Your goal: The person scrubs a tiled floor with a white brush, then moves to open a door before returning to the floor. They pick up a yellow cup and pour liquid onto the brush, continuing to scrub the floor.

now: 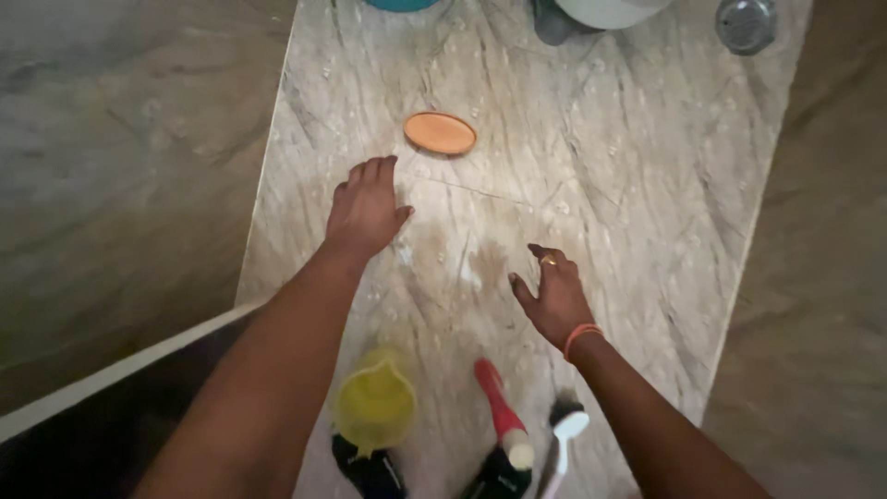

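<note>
Orange oval plastic lid [440, 132] lies on the marble table [647, 203], just beyond the open, empty left hand [365, 211]; right hand [552, 294] hovers open. Wet patches could let it slide away.

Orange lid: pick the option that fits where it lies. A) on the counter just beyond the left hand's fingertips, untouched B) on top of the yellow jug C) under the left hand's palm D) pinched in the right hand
A: the orange lid lies flat on the counter, just past the left hand, with a gap between them.
</note>
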